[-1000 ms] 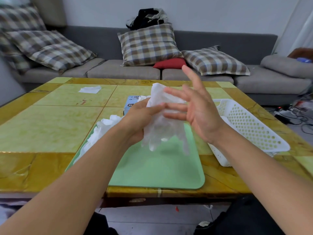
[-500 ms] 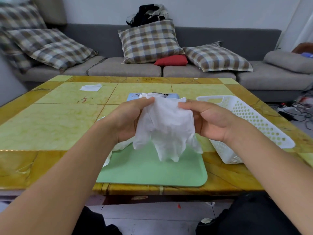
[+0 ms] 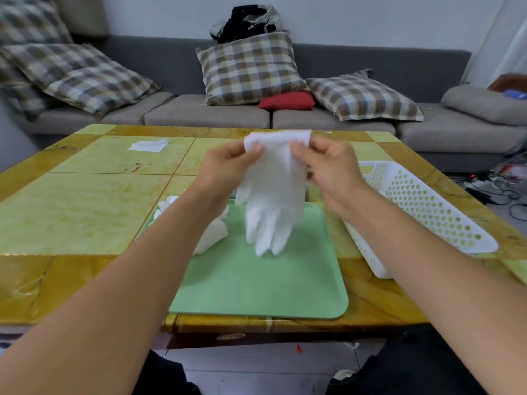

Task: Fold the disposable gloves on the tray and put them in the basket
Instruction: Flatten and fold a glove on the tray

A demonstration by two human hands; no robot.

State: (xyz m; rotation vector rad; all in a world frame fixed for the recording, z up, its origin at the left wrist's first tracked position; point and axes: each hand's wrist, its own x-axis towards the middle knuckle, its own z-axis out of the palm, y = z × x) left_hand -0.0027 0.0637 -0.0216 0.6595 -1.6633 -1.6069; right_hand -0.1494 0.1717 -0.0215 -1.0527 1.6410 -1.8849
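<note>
I pinch the cuff of a thin white disposable glove (image 3: 273, 192) with my left hand (image 3: 228, 163) and right hand (image 3: 330, 166), hanging it fingers-down above the pale green plastic tray (image 3: 256, 286); folding seems about to begin, so next I should lay it flat, then carry it to the white perforated basket (image 3: 427, 206).

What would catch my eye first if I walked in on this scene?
Most striking is the thin white disposable glove, held up by its cuff between the left hand and right hand, fingers dangling over the flat mint-green plastic tray. Right of the tray sits a white perforated plastic basket.
</note>
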